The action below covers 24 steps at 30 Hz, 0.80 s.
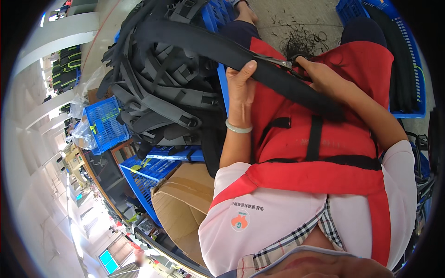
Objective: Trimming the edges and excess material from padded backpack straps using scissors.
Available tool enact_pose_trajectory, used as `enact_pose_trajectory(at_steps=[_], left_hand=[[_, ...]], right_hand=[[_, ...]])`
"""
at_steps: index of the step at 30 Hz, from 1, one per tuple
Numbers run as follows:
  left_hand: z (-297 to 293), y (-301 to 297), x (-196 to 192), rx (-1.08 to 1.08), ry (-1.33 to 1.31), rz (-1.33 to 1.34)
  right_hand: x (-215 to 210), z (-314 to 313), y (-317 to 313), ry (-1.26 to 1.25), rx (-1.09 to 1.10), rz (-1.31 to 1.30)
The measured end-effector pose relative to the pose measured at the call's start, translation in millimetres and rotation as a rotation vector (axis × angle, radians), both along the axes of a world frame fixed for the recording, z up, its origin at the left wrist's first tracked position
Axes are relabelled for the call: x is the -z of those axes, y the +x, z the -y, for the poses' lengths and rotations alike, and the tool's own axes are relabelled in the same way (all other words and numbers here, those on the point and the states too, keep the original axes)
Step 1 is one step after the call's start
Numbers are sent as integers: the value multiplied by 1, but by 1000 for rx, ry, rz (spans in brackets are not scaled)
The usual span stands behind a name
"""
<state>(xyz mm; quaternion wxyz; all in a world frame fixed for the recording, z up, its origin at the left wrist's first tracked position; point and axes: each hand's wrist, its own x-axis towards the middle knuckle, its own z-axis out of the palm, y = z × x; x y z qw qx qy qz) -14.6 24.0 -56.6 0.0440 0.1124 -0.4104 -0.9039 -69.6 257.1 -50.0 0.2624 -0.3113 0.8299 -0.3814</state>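
Observation:
A long black padded strap (pixel 204 46) runs slantwise across my lap, from the upper left down to the right. My left hand (pixel 241 83), with a pale bangle at the wrist, grips it near its middle, thumb lying on top. In my right hand (pixel 322 76) is a pair of scissors (pixel 276 61); the handles are partly hidden by the fingers. The metal blades point left along the strap's far edge, close to my left thumb. Beneath the strap lies my red apron (pixel 320 178), with dark thread bits on it near the right hand.
At left a large heap of black and grey straps with buckles (pixel 162 92) leans over blue crates. A blue crate (pixel 419 88) at right holds long black pieces. Thread scraps (pixel 303 41) litter the floor ahead. A cardboard box (pixel 181 208) and another blue crate (pixel 106 125) stand left.

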Motion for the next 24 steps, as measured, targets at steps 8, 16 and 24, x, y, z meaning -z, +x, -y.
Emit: enact_pose_trajectory(at_steps=[8,16,24], left_hand=[[-17,1,-7,-39,61,-11],[-14,7,3,-9,57,1],[-11,9,4,40,158,11]], right_hand=[[-18,0,-1,-92,-60,-132],[-14,3,-8,48,-153,21],[3,0,-5,-75,-103,18]])
